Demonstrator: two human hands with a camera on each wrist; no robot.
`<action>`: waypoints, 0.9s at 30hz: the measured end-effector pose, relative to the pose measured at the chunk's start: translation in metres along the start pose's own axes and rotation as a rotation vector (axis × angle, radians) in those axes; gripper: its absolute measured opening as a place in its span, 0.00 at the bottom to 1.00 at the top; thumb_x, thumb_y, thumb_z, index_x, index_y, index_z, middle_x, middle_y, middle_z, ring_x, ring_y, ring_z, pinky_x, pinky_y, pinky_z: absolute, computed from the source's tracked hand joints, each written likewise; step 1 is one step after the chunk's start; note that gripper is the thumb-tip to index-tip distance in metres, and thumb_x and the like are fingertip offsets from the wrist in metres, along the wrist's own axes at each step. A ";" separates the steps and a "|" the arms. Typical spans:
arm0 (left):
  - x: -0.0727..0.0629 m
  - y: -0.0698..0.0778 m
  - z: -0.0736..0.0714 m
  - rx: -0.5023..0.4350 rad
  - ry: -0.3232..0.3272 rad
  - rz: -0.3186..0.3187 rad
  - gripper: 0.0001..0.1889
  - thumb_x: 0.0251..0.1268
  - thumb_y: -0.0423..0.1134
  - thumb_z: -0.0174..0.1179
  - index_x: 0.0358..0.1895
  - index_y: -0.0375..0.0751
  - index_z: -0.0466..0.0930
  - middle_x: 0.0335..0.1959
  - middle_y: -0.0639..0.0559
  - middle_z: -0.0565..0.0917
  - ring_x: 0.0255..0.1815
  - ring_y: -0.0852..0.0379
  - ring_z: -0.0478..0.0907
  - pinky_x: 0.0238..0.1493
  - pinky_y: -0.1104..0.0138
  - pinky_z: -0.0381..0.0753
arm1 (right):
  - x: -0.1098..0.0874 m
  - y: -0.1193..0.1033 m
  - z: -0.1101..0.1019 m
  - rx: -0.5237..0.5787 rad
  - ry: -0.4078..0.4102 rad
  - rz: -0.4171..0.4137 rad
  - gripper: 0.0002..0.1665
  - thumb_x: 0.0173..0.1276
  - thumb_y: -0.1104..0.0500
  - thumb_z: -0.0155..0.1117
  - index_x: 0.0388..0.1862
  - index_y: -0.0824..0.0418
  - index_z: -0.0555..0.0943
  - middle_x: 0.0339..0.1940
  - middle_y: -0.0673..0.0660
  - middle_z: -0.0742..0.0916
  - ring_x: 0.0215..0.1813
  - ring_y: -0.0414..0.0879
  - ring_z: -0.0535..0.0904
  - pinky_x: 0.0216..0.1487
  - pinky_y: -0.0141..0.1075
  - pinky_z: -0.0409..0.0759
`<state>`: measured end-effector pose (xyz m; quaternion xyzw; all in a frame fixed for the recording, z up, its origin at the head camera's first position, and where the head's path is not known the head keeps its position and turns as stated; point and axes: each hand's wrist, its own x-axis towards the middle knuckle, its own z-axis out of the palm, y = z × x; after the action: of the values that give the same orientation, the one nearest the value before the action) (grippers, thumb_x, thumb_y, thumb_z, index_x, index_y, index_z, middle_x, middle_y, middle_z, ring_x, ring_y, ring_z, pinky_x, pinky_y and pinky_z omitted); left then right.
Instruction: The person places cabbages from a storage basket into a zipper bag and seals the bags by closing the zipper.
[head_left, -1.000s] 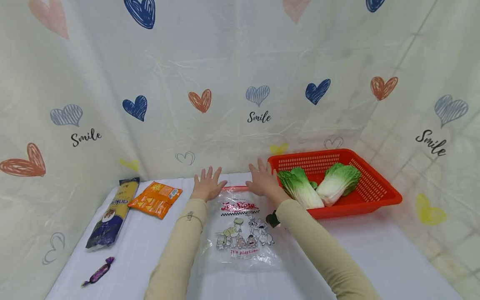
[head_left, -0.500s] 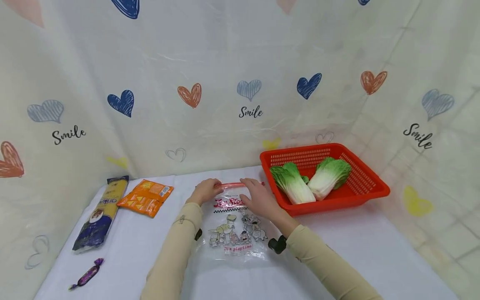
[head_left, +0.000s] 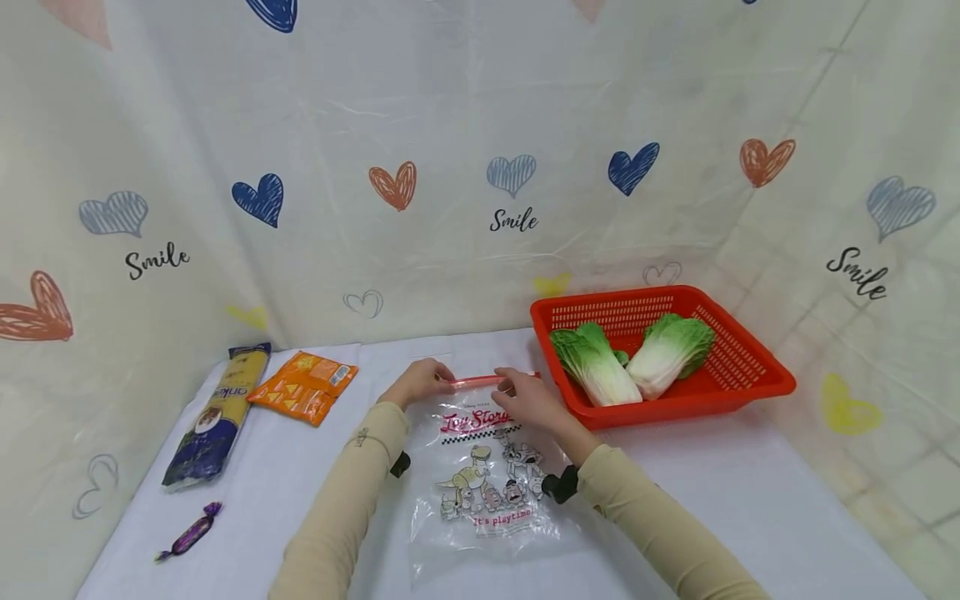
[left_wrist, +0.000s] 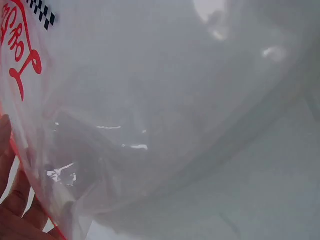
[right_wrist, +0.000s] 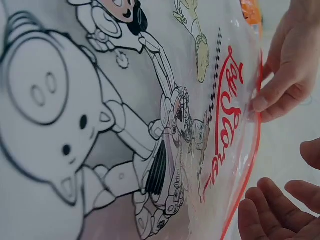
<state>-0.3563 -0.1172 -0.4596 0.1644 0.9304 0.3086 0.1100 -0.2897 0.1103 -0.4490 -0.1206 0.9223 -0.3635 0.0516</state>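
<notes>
A clear zip bag printed with cartoon toys and red lettering hangs down in front of me, its red zip edge away from me. My left hand pinches this edge near its left end; in the right wrist view the left thumb lies over the plastic. Close to the right part of the edge is my right hand. In the right wrist view its fingers are loosely bent beside the red strip, thumb apart from them. Clear plastic fills most of the left wrist view.
A red basket with two napa cabbages stands at the right. On the left lie a blue and gold packet, an orange snack packet and a purple wrapped candy. A heart-patterned curtain closes off the back.
Both hands came down from spread fingers above the bag to its red zip edge. The left hand took hold there; the bag's near end shifted and its lower part now hangs more toward me.
</notes>
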 end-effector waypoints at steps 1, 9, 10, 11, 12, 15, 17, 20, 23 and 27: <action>0.001 -0.002 0.001 -0.012 0.005 -0.013 0.09 0.62 0.35 0.65 0.44 0.37 0.86 0.42 0.48 0.85 0.46 0.52 0.78 0.55 0.57 0.76 | 0.001 0.000 0.001 0.008 -0.003 0.006 0.29 0.71 0.52 0.60 0.69 0.57 0.71 0.52 0.56 0.84 0.51 0.49 0.79 0.54 0.45 0.80; -0.001 -0.004 -0.002 -0.118 0.006 0.074 0.05 0.62 0.36 0.65 0.39 0.43 0.87 0.37 0.54 0.85 0.39 0.57 0.77 0.46 0.63 0.77 | 0.005 -0.003 0.001 0.034 -0.008 -0.036 0.26 0.71 0.55 0.59 0.67 0.58 0.73 0.44 0.55 0.84 0.42 0.47 0.77 0.48 0.42 0.80; -0.002 -0.002 -0.003 -0.137 -0.004 0.085 0.05 0.62 0.36 0.65 0.39 0.43 0.87 0.37 0.54 0.85 0.38 0.58 0.77 0.44 0.64 0.77 | 0.006 -0.004 0.000 0.038 -0.018 -0.036 0.26 0.72 0.55 0.59 0.67 0.58 0.73 0.43 0.55 0.84 0.40 0.47 0.77 0.45 0.41 0.80; -0.003 0.000 -0.004 -0.158 -0.016 0.094 0.05 0.62 0.37 0.65 0.39 0.43 0.87 0.37 0.54 0.85 0.38 0.58 0.77 0.42 0.65 0.77 | 0.007 -0.004 0.000 0.041 -0.027 -0.033 0.26 0.72 0.54 0.58 0.67 0.58 0.73 0.41 0.55 0.84 0.38 0.47 0.77 0.43 0.39 0.80; -0.004 0.001 -0.005 -0.174 -0.029 0.099 0.06 0.62 0.37 0.65 0.40 0.42 0.87 0.37 0.54 0.84 0.37 0.58 0.77 0.41 0.65 0.78 | 0.007 -0.004 0.000 0.047 -0.037 -0.023 0.26 0.72 0.54 0.58 0.67 0.57 0.73 0.40 0.54 0.84 0.37 0.46 0.77 0.41 0.38 0.79; -0.010 0.006 -0.011 -0.205 -0.060 0.105 0.06 0.63 0.37 0.64 0.40 0.42 0.86 0.36 0.54 0.84 0.36 0.58 0.78 0.40 0.66 0.79 | 0.010 -0.008 -0.001 0.067 -0.055 -0.018 0.23 0.73 0.53 0.57 0.63 0.59 0.76 0.38 0.55 0.85 0.36 0.46 0.80 0.37 0.37 0.79; -0.014 0.011 -0.016 -0.213 -0.096 0.117 0.06 0.64 0.38 0.64 0.41 0.41 0.86 0.36 0.53 0.84 0.37 0.57 0.78 0.42 0.65 0.80 | 0.011 -0.011 -0.002 0.083 -0.051 -0.016 0.19 0.74 0.52 0.56 0.57 0.60 0.79 0.37 0.55 0.85 0.36 0.47 0.82 0.37 0.37 0.79; -0.022 0.017 -0.028 -0.205 -0.170 0.147 0.09 0.67 0.41 0.62 0.42 0.43 0.87 0.42 0.53 0.85 0.43 0.54 0.80 0.50 0.60 0.80 | 0.011 -0.015 -0.005 0.109 -0.030 -0.025 0.15 0.74 0.52 0.56 0.48 0.62 0.81 0.34 0.55 0.86 0.37 0.49 0.83 0.39 0.38 0.80; -0.034 0.021 -0.047 -0.194 -0.246 0.143 0.14 0.69 0.48 0.58 0.47 0.47 0.88 0.50 0.54 0.84 0.53 0.54 0.78 0.59 0.55 0.75 | 0.008 -0.020 -0.008 0.121 -0.014 -0.059 0.15 0.74 0.52 0.56 0.43 0.61 0.83 0.30 0.51 0.86 0.35 0.48 0.83 0.40 0.38 0.81; -0.055 0.021 -0.075 -0.242 -0.382 0.081 0.18 0.72 0.52 0.53 0.52 0.49 0.86 0.55 0.55 0.82 0.58 0.53 0.77 0.61 0.54 0.74 | -0.001 -0.030 -0.012 0.115 -0.022 -0.155 0.13 0.74 0.52 0.56 0.39 0.57 0.84 0.28 0.47 0.86 0.34 0.45 0.83 0.38 0.38 0.81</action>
<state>-0.3234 -0.1627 -0.3820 0.2428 0.8416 0.3852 0.2905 -0.2855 0.0976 -0.4201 -0.1923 0.8871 -0.4176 0.0403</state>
